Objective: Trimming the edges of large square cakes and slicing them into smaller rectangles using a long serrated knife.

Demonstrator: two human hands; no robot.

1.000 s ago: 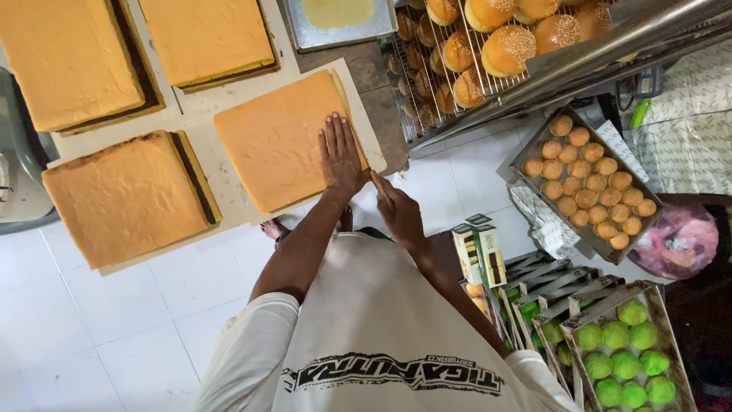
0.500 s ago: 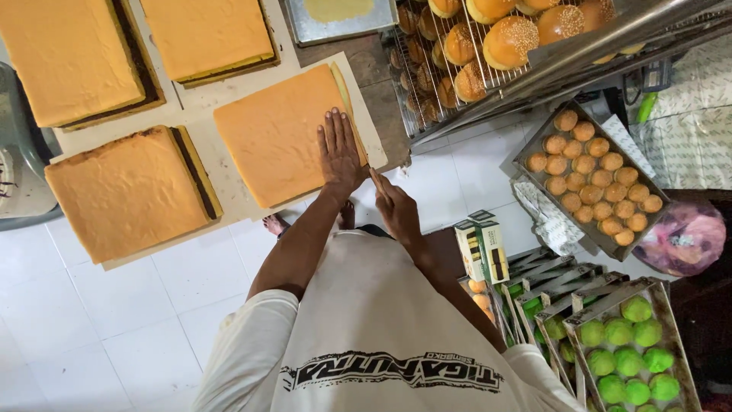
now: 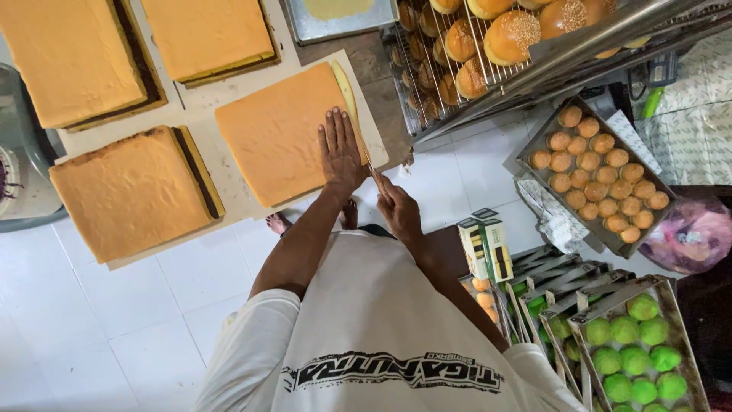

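Head view, looking straight down over my white shirt (image 3: 381,343). Nearest, my right hand (image 3: 398,214) has its grip clamped on the handle of a knife (image 3: 364,156), whose thin blade runs along the right edge of a square sheet cake (image 3: 278,137). My left hand (image 3: 339,152) lies flat, fingers spread and together with the palm pressed on the cake's top just beside the blade; it clasps nothing. A pale trimmed strip (image 3: 345,84) stands along the cake's right edge, touching it. The cake rests on a light board (image 3: 374,145) on the desk (image 3: 366,53).

To the left, a second sheet cake (image 3: 130,191) with a dark side lies on the same kind of board. Farther off, two more sheet cakes (image 3: 69,57) (image 3: 206,34) sit side by side, and a metal tray (image 3: 339,19) holds pale batter.

To the right, a wire rack (image 3: 457,76) carries seeded buns (image 3: 507,34). On the tiled floor (image 3: 114,320), a tray of small golden rolls (image 3: 595,172) sits near a pink bag (image 3: 690,233); a tray of green buns (image 3: 633,343) lies nearer, beside two small cartons (image 3: 484,248).
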